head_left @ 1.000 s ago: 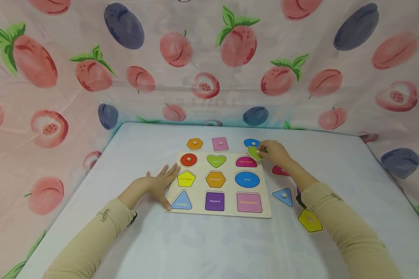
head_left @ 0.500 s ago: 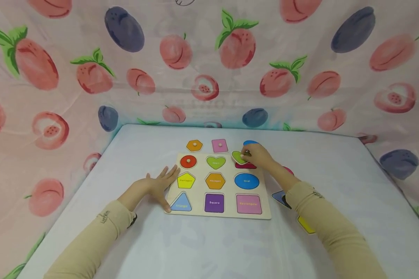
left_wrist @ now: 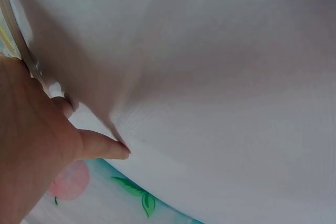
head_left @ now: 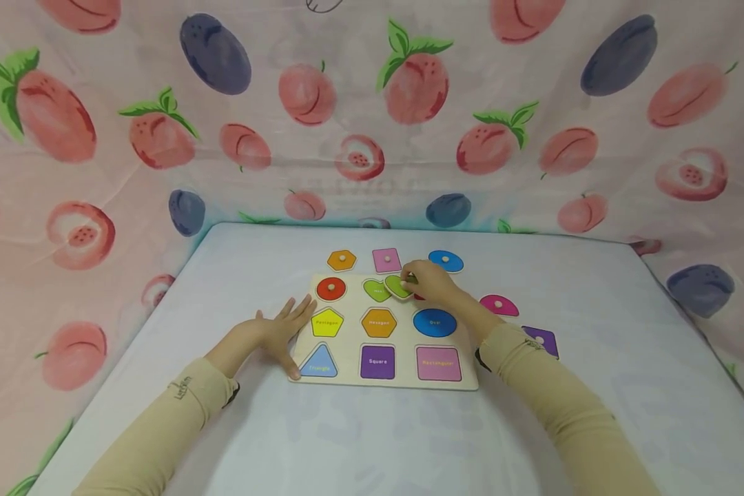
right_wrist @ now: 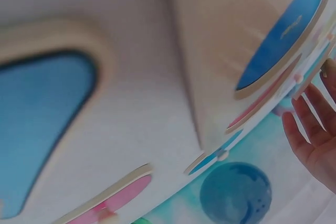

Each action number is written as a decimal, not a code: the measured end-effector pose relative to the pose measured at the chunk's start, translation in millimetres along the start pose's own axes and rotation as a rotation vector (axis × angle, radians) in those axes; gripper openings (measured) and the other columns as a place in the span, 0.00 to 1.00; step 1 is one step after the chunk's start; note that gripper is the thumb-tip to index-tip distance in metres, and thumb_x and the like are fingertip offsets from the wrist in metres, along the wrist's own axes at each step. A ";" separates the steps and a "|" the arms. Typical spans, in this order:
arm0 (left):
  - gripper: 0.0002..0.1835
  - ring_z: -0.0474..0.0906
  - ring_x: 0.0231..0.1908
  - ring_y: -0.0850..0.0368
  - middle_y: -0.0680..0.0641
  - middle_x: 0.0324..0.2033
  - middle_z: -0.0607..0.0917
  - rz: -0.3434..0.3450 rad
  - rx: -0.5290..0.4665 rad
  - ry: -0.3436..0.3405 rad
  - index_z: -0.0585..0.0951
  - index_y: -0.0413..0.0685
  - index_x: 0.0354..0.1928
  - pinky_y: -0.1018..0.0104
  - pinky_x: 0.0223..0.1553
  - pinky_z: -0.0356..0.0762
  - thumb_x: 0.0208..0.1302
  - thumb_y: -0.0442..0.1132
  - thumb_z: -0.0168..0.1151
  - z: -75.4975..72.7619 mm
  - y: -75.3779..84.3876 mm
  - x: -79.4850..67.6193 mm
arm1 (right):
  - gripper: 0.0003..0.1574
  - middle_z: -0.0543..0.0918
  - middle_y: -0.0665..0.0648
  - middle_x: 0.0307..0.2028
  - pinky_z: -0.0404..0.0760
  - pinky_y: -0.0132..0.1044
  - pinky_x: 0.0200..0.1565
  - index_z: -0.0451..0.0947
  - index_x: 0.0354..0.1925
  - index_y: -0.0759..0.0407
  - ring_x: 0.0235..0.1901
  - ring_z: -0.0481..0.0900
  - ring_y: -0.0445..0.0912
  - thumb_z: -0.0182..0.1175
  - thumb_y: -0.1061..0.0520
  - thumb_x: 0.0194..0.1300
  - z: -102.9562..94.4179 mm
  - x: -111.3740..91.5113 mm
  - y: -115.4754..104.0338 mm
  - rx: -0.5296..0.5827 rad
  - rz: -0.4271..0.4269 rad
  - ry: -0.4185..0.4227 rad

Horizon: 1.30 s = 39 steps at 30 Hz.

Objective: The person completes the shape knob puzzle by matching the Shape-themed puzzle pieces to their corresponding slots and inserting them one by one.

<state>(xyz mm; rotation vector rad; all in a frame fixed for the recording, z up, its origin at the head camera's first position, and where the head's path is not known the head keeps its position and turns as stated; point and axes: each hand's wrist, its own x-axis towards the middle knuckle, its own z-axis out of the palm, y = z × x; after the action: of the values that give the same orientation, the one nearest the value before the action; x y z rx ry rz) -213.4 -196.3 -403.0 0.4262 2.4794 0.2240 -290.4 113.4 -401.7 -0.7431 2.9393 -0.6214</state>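
A green heart puzzle piece (head_left: 397, 286) is pinched by the fingers of my right hand (head_left: 432, 284). It tilts over the puzzle board (head_left: 352, 339), partly covering the printed green heart (head_left: 375, 291). My left hand (head_left: 279, 337) rests with fingers spread along the board's left edge, its thumb near the lower left corner. In the left wrist view that hand (left_wrist: 37, 140) shows with its thumb extended. A red circle piece (head_left: 331, 288) with a knob sits in the board's upper left recess. My right hand partly hides the half-round recess.
Behind the board lie an orange hexagon (head_left: 342, 260), a pink rectangle (head_left: 387, 260) and a blue oval (head_left: 446, 261). A magenta half-round (head_left: 499, 305) and a purple square (head_left: 541, 341) lie to its right. A fruit-print curtain (head_left: 359, 110) rises behind the table.
My right hand has carried the heart piece leftward from near the blue oval to the printed heart. Its forearm now covers the triangle and pentagon pieces. The left hand stays put.
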 end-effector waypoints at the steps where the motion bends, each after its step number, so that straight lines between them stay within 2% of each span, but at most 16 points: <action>1: 0.75 0.22 0.72 0.40 0.46 0.74 0.27 0.000 0.001 0.001 0.32 0.52 0.74 0.20 0.58 0.28 0.34 0.59 0.78 0.3 0.1 0.2 | 0.09 0.83 0.59 0.38 0.80 0.40 0.46 0.80 0.40 0.62 0.36 0.76 0.49 0.60 0.57 0.64 0.5 1.4 -2.0 -0.003 0.001 -0.001; 6: 0.75 0.22 0.72 0.40 0.46 0.74 0.27 -0.003 0.000 -0.006 0.32 0.51 0.74 0.20 0.58 0.29 0.34 0.59 0.77 1.3 0.2 0.8 | 0.08 0.83 0.58 0.36 0.79 0.39 0.44 0.80 0.38 0.61 0.35 0.75 0.48 0.60 0.57 0.64 3.4 9.8 -13.6 -0.027 -0.006 -0.030; 15: 0.75 0.22 0.72 0.40 0.46 0.73 0.26 -0.006 -0.008 -0.019 0.32 0.51 0.74 0.20 0.57 0.29 0.33 0.60 0.77 3.8 1.4 -0.7 | 0.06 0.85 0.57 0.41 0.78 0.41 0.52 0.80 0.36 0.59 0.42 0.79 0.50 0.61 0.57 0.63 15.2 24.9 -26.8 -0.058 -0.037 -0.083; 22: 0.75 0.22 0.72 0.40 0.46 0.73 0.27 0.001 0.001 -0.016 0.32 0.51 0.74 0.20 0.57 0.30 0.34 0.60 0.77 4.5 4.5 0.7 | 0.05 0.84 0.57 0.45 0.77 0.42 0.55 0.80 0.34 0.59 0.47 0.79 0.50 0.62 0.57 0.62 19.5 29.9 -28.8 -0.054 0.010 -0.107; 29: 0.75 0.22 0.72 0.40 0.46 0.74 0.27 -0.012 0.017 -0.030 0.32 0.51 0.74 0.20 0.58 0.30 0.34 0.60 0.77 2.8 3.2 2.1 | 0.05 0.84 0.57 0.42 0.78 0.40 0.52 0.80 0.33 0.59 0.42 0.78 0.49 0.61 0.58 0.63 23.4 34.6 -29.4 -0.067 0.037 -0.137; 34: 0.75 0.23 0.72 0.40 0.46 0.74 0.28 -0.026 0.026 -0.020 0.33 0.52 0.74 0.20 0.58 0.29 0.33 0.60 0.77 -1.8 -0.8 3.2 | 0.05 0.84 0.57 0.41 0.78 0.39 0.51 0.79 0.35 0.59 0.39 0.76 0.49 0.61 0.58 0.63 23.5 40.6 -33.6 -0.062 0.059 -0.141; 39: 0.75 0.22 0.72 0.40 0.46 0.74 0.27 -0.015 0.023 -0.027 0.32 0.51 0.74 0.20 0.57 0.29 0.33 0.60 0.77 -1.1 -0.3 3.6 | 0.09 0.82 0.59 0.47 0.75 0.42 0.57 0.78 0.42 0.62 0.46 0.77 0.52 0.60 0.59 0.64 15.0 35.1 -33.6 -0.056 0.028 -0.181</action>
<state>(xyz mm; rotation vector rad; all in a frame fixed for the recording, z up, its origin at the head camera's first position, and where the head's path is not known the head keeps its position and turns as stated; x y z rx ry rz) -216.9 -195.3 -404.1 0.4173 2.4597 0.1819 -304.3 64.5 -400.4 -0.7202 2.8054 -0.4458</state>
